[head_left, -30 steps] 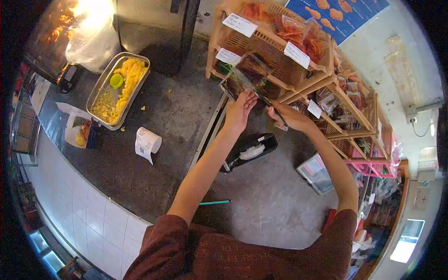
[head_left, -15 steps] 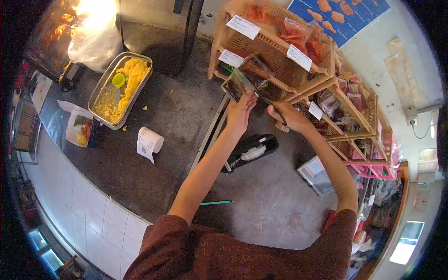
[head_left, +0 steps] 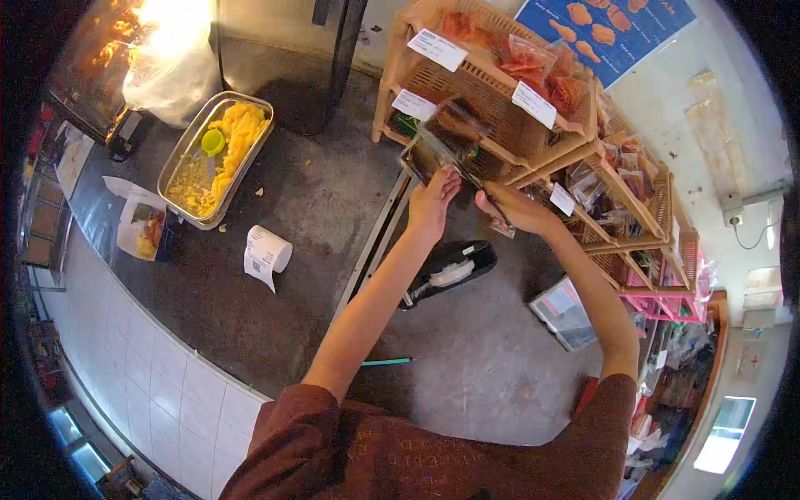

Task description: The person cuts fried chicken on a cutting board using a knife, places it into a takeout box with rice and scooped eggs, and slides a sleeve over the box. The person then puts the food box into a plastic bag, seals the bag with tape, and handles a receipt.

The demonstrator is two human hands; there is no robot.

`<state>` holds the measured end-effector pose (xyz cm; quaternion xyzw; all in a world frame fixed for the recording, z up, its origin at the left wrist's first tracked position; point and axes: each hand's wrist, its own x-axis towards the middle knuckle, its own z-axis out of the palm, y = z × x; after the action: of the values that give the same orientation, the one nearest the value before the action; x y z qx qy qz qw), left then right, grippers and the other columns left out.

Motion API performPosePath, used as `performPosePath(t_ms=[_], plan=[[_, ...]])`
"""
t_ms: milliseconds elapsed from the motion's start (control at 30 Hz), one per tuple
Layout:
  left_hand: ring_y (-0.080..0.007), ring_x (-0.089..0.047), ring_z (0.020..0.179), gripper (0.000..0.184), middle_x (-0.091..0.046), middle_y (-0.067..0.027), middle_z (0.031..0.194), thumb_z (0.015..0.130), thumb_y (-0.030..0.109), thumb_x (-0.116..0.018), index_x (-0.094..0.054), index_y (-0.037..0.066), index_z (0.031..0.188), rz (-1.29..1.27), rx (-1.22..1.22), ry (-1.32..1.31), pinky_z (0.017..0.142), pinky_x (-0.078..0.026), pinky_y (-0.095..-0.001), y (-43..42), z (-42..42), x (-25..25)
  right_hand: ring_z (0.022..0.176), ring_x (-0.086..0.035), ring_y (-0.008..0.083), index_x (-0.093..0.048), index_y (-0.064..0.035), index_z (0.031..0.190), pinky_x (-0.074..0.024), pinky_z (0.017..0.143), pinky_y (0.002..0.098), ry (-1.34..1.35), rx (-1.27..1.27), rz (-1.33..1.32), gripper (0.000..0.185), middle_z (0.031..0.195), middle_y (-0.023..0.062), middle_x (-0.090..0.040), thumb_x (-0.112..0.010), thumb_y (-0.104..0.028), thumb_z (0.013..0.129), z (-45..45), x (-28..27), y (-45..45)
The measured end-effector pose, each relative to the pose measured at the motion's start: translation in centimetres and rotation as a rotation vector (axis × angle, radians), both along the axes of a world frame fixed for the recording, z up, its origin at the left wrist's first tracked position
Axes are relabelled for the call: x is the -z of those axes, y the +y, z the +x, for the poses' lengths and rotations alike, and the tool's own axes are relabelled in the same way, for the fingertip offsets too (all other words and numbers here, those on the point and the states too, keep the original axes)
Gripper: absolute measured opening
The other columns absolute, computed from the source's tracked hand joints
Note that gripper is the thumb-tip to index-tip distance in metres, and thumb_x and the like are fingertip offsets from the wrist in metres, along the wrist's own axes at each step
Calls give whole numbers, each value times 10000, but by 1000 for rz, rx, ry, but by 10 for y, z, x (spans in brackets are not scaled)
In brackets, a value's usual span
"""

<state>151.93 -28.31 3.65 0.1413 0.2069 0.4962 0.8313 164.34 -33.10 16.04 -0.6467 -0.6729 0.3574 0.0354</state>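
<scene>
My left hand [head_left: 435, 200] is closed on the lower edge of a clear plastic packet [head_left: 427, 156] with something dark inside. My right hand [head_left: 518, 210] grips a pair of black scissors [head_left: 472, 177], their blades against the packet's right side. Fingers cover most of the scissors' handles. Just past the packet is the lower front of a tan plastic basket rack [head_left: 500, 137]. Below my hands on the counter lies a black stapler-like object with a white part [head_left: 454, 271].
A metal tray [head_left: 171, 179] of yellow food with a green scoop stands at left. Near it are an open paper food box [head_left: 142, 229] and a curled receipt [head_left: 267, 254]. A teal pencil [head_left: 387, 362] and a flat device [head_left: 567, 312] lie on the counter.
My left hand and the packet have shifted slightly to the right. The right hand's fingers have drawn closer together around the scissors' handles.
</scene>
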Motion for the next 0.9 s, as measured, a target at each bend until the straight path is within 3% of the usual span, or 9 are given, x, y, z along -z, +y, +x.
performPosePath(t_ms=[100, 200, 333, 433, 533, 633, 700, 767, 900], plan=[[-185, -547, 861, 261, -582, -79, 872, 775, 244, -626, -560, 15, 879, -10, -15, 0, 855, -415, -330, 3, -2, 3, 793, -490, 309, -372, -58, 1095, -387, 681, 375, 22, -28, 58, 607, 871, 187, -490, -331, -599, 823, -1, 5, 6], [-181, -546, 854, 252, -579, -74, 859, 772, 241, -630, -559, 22, 876, -1, -19, -1, 853, -417, -325, 2, -4, 2, 403, -466, 139, -426, -22, 749, -378, 386, 288, 58, -49, 191, 578, 498, 39, -434, -359, -591, 822, -2, 6, 8], [-177, -541, 867, 245, -573, -73, 850, 767, 233, -634, -557, 27, 875, -2, -20, -11, 853, -417, -320, 0, -1, -2, 405, -478, 137, -446, -13, 722, -381, 387, 278, 44, -50, 192, 625, 488, 52, -445, -350, -626, 801, -7, 2, 7], [-177, -538, 871, 244, -570, -73, 853, 761, 227, -639, -557, 28, 875, -24, -45, -12, 853, -417, -318, -1, -1, 1, 718, -529, 292, -410, -58, 1059, -404, 634, 381, -61, -12, 26, 608, 771, 181, -526, -336, -609, 815, -11, -8, 10], [-174, -538, 863, 238, -569, -69, 854, 759, 221, -639, -556, 29, 873, -28, -37, -4, 852, -417, -313, 0, -4, -1, 809, -567, 353, -382, -91, 1245, -427, 719, 421, -55, -3, -61, 669, 867, 234, -574, -328, -605, 820, -9, -6, 12], [-169, -540, 858, 234, -572, -64, 855, 762, 226, -636, -559, 30, 866, -42, -25, -10, 852, -417, -309, 0, -4, -4, 569, -496, 183, -372, -73, 914, -401, 524, 303, 41, -40, -6, 519, 645, 76, -455, -325, -584, 836, -2, -1, 8], [-168, -543, 857, 239, -575, -65, 861, 766, 226, -633, -563, 25, 875, -40, -13, -43, 854, -417, -308, 1, -5, -2, 486, -483, 139, -402, -31, 831, -398, 462, 274, 61, -19, -44, 567, 565, 49, -434, -325, -593, 831, 10, 8, 5], [-167, -546, 856, 242, -579, -65, 863, 771, 224, -629, -567, 20, 886, -48, -14, -50, 853, -418, -306, 0, -6, 1, 529, -534, 214, -466, 28, 1002, -425, 517, 327, 38, 67, -174, 707, 606, 148, -514, -327, -636, 804, 29, 24, -1], [-165, -548, 852, 243, -584, -69, 860, 780, 214, -618, -571, 12, 907, -65, -24, -40, 843, -425, -304, -2, -5, -2, 485, -518, 178, -463, 29, 873, -420, 469, 306, -3, 23, -78, 701, 550, 95, -487, -329, -654, 791, 7, 3, -8]])
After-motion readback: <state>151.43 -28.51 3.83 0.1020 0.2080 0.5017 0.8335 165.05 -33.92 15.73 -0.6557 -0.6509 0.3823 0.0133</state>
